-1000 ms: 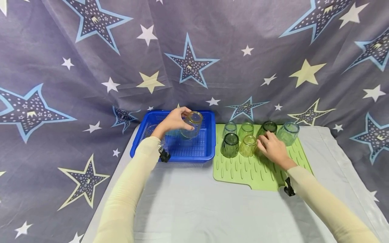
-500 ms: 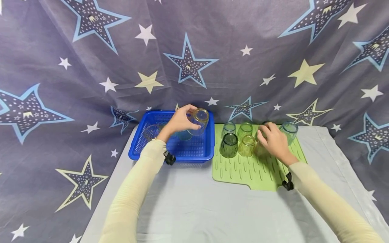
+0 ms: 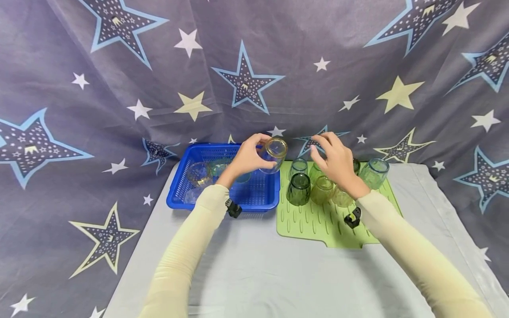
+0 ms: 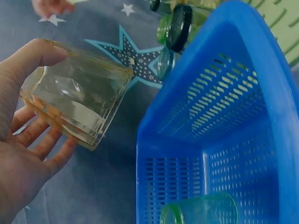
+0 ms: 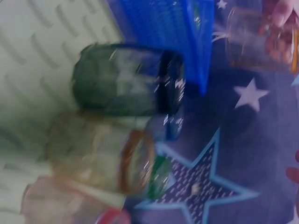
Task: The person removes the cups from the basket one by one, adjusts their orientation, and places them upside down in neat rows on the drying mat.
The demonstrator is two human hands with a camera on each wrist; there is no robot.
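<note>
My left hand (image 3: 248, 158) grips a clear glass (image 3: 273, 153), fingers and thumb curled round it, holding it in the air over the right rim of the blue basket (image 3: 187, 201) near the desk's far edge. More glasses lie inside the basket. My right hand (image 3: 337, 163) hovers with fingers spread and relaxed, holding nothing, above the green mat (image 3: 318, 225) just right of the basket, where a dark green glass (image 3: 298, 189) and others stand upside down.
</note>
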